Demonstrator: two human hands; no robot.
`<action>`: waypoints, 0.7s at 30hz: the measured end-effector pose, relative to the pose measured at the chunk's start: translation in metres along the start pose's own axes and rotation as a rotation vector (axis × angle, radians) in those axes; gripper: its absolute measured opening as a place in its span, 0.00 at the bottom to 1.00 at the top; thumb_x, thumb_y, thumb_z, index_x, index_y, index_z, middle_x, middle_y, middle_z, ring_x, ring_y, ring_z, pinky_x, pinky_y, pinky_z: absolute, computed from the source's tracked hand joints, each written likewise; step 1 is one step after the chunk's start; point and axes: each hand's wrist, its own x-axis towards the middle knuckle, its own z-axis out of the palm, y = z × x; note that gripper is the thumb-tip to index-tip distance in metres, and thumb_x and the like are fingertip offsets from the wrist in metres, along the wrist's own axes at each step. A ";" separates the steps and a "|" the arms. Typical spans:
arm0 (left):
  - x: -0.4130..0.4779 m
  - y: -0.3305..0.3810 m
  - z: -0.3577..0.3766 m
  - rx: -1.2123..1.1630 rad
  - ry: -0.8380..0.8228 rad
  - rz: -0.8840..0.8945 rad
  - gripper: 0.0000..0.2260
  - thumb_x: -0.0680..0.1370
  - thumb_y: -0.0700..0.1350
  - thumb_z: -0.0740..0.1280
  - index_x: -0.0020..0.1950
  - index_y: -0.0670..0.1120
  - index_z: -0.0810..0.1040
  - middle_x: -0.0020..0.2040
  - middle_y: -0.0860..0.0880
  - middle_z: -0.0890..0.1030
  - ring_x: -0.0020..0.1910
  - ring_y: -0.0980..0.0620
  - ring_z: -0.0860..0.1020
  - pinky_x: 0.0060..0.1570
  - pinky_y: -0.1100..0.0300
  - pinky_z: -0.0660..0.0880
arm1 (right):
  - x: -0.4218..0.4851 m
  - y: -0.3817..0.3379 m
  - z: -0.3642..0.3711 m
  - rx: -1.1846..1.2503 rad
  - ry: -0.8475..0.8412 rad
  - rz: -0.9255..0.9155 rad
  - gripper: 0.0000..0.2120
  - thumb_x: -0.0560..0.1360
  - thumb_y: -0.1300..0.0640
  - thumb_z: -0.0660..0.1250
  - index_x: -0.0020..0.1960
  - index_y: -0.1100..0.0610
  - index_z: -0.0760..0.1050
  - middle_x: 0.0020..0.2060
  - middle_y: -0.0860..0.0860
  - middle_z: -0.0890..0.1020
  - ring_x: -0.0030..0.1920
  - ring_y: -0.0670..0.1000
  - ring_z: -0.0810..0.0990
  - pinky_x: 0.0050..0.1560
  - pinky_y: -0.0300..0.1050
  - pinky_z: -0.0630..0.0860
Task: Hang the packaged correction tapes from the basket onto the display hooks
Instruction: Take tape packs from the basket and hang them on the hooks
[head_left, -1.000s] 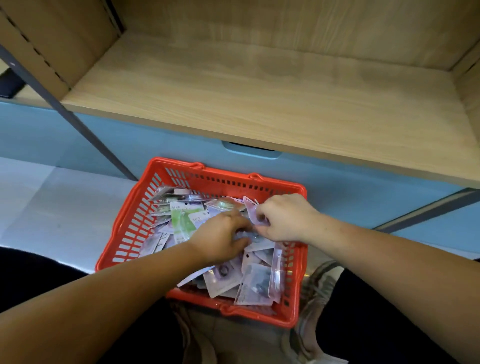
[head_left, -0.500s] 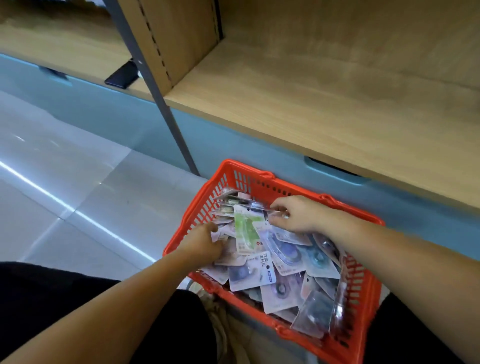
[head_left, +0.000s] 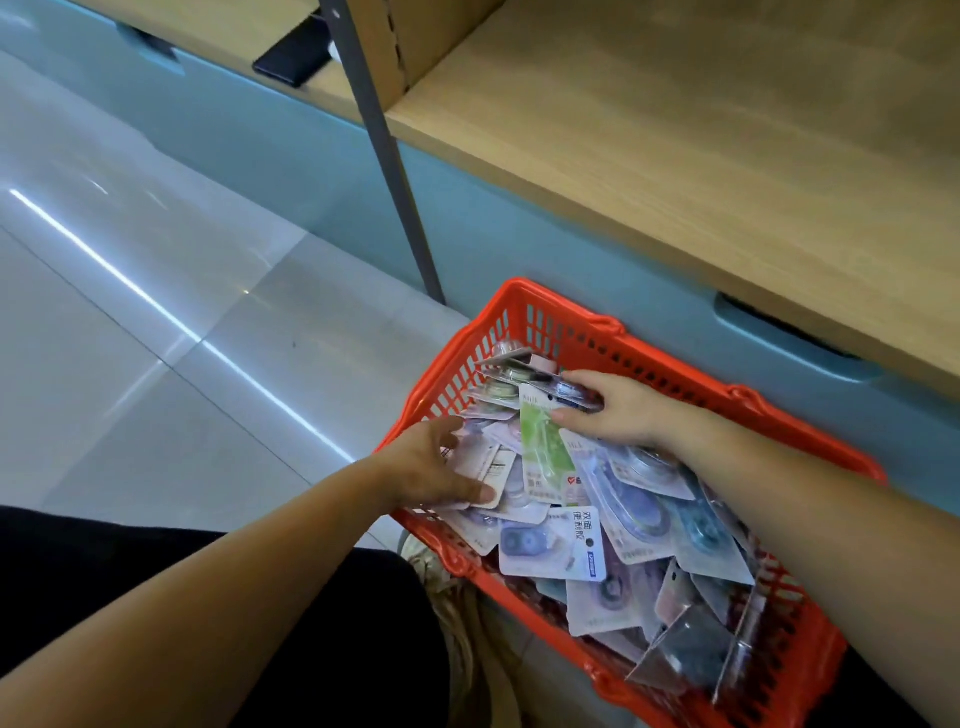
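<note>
"Packs (head_left: 553, 540) fill our basket (head_left: 748, 397): light, stiff-carded, slick (we judge)."
"Our right hand (head_left: 618, 415) curls round a bunch; left hand (head_left: 421, 467) rests spread-fingered on others. We'd pinch each by its hole-punched top."

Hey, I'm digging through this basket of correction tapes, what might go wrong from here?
1. The packs lie heaped and overlapping in the basket. Lifting the few that the right hand seems to pinch may drag neighbours out onto the floor.
2. The left hand rests spread at the pile's edge by the basket's rim. A push there might slide packs over it.
</note>
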 end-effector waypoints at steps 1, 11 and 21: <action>0.000 -0.001 0.001 -0.015 0.011 0.010 0.51 0.61 0.59 0.86 0.80 0.53 0.67 0.70 0.52 0.77 0.61 0.50 0.80 0.60 0.56 0.79 | 0.001 0.001 0.000 0.014 0.009 -0.003 0.35 0.76 0.44 0.75 0.78 0.53 0.69 0.73 0.50 0.75 0.71 0.50 0.74 0.66 0.34 0.63; -0.015 -0.006 0.001 -0.066 0.079 0.037 0.48 0.60 0.55 0.87 0.76 0.47 0.72 0.62 0.52 0.81 0.57 0.49 0.82 0.59 0.50 0.83 | 0.002 0.009 0.004 0.119 0.050 -0.026 0.16 0.73 0.47 0.79 0.56 0.51 0.81 0.56 0.48 0.82 0.54 0.48 0.78 0.54 0.41 0.70; -0.048 0.019 -0.020 0.013 0.090 0.127 0.11 0.77 0.46 0.77 0.58 0.49 0.83 0.53 0.52 0.85 0.48 0.51 0.85 0.46 0.57 0.85 | -0.014 -0.006 -0.008 -0.048 0.173 -0.156 0.12 0.79 0.52 0.69 0.61 0.47 0.78 0.52 0.48 0.84 0.52 0.51 0.83 0.58 0.56 0.80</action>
